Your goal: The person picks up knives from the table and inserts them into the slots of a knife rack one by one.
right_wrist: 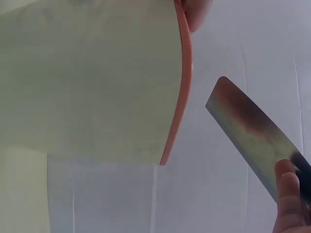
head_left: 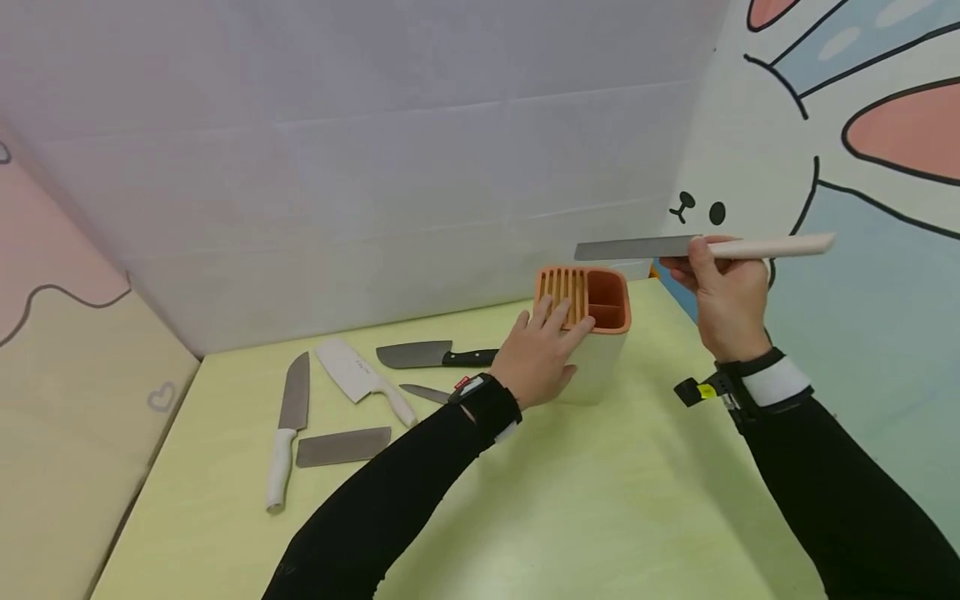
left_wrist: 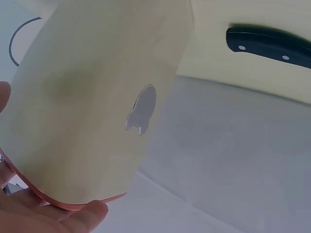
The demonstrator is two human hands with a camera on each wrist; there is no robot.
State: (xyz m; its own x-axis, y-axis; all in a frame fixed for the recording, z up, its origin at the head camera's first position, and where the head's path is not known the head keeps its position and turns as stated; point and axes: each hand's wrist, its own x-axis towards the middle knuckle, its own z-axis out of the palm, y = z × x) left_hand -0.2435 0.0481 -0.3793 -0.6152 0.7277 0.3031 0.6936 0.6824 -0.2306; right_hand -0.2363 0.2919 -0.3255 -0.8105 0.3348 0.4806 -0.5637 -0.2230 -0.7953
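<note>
My right hand [head_left: 731, 304] holds a knife [head_left: 772, 247] with a white handle, pinching it where handle meets blade. Its blade points left and hangs above the rear of the knife block [head_left: 592, 367], apart from it. The block is cream with an orange rim, a slatted part and two open compartments. On its top lies my left hand [head_left: 536, 354], fingers spread over the slats and rim, the thumb side against the front wall. In the right wrist view the blade [right_wrist: 252, 131] is beside the block's orange rim [right_wrist: 186, 63].
Left on the green table [head_left: 585, 500] lie a white-handled knife [head_left: 295, 396], a white cleaver [head_left: 352, 371], a black-handled knife [head_left: 416, 354] and a flat grey blade-shaped piece [head_left: 343, 447]. A small blade [head_left: 423, 392] is partly hidden by my left wrist. A pale wall [head_left: 375, 208] stands behind.
</note>
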